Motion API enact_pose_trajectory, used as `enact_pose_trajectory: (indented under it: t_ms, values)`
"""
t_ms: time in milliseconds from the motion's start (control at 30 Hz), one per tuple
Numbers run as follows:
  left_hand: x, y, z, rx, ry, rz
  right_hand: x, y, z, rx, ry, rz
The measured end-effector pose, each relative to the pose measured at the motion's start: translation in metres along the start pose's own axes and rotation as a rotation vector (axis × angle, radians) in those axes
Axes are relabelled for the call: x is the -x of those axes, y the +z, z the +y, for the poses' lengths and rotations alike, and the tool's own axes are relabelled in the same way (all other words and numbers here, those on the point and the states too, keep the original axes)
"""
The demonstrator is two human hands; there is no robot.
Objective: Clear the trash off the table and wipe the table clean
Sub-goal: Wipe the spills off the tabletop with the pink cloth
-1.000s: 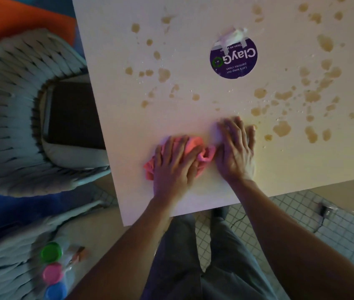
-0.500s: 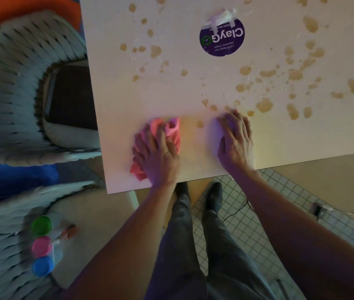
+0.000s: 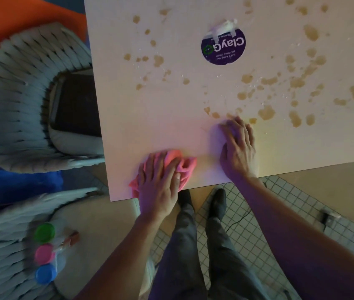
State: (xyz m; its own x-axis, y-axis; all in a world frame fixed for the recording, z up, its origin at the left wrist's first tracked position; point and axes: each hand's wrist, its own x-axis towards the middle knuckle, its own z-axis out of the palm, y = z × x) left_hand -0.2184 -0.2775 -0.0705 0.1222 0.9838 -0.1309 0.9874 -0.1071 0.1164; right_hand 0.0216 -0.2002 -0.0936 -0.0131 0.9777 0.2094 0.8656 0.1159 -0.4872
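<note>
left hand flat, right hand flat

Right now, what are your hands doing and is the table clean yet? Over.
Left hand pressing pink cloth at near table edge. Right hand flat on tabletop. Brown splatters not yet wiped. Round purple sticker amid them.

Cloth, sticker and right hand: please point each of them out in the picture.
Cloth (image 3: pixel 184 164): head view, on the bunched pink fold beside the left hand.
Sticker (image 3: pixel 223 49): head view, on its purple middle.
Right hand (image 3: pixel 237 149): head view, on the back of the hand.
</note>
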Motion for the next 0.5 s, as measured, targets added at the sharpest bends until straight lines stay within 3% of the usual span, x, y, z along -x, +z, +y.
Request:
enact_pose_trajectory:
  t_ms: [200, 267, 367, 500]
  values:
    - [-0.057, 0.001, 0.001, 0.052, -0.348, 0.103, -0.001, -0.002, -0.003, 0.036, 0.019, -0.056]
    - [-0.081, 0.003, 0.013, 0.086, -0.384, 0.128, -0.001, -0.002, -0.003, 0.044, 0.022, -0.065]
    - [-0.103, 0.003, 0.032, 0.119, -0.303, 0.163, -0.001, 0.000, -0.001, 0.039, 0.021, -0.055]
    - [-0.093, -0.002, 0.055, 0.076, -0.001, 0.086, 0.000, 0.000, 0.000, 0.026, 0.018, -0.028]
